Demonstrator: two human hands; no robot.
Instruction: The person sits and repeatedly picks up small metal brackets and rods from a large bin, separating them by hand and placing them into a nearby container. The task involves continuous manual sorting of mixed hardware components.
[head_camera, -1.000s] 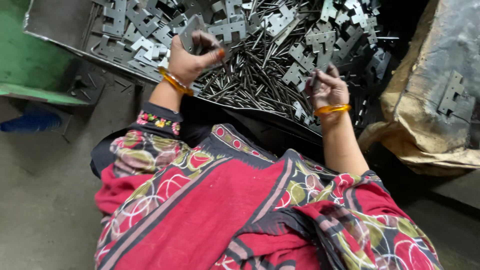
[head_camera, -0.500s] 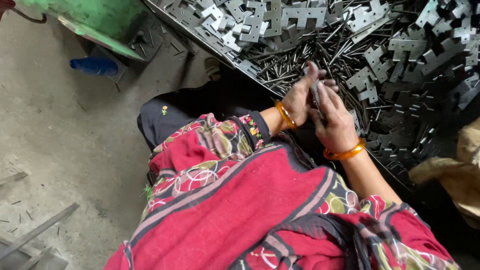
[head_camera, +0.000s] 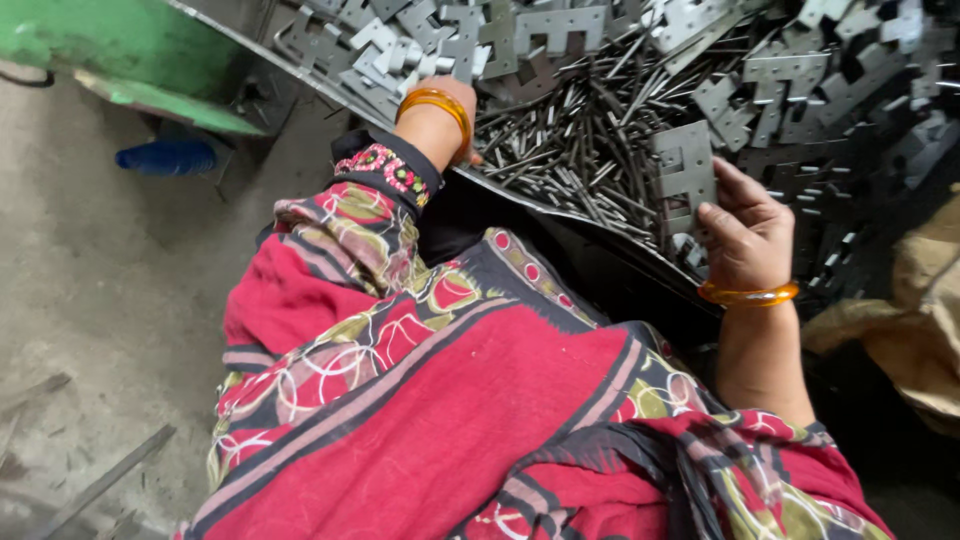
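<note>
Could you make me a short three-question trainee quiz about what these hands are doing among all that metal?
1. True or false: the right hand holds a flat metal hinge plate.
2. Where does the left hand reach? A) into the tray of metal parts, B) onto the blue bottle, C) onto the red cloth.
3. What thin parts lie heaped between the two hands?

Key: 1. True. 2. A; its fingers are hidden among the plates. 3. Metal pins, loose in a pile beside the cut plates.
</note>
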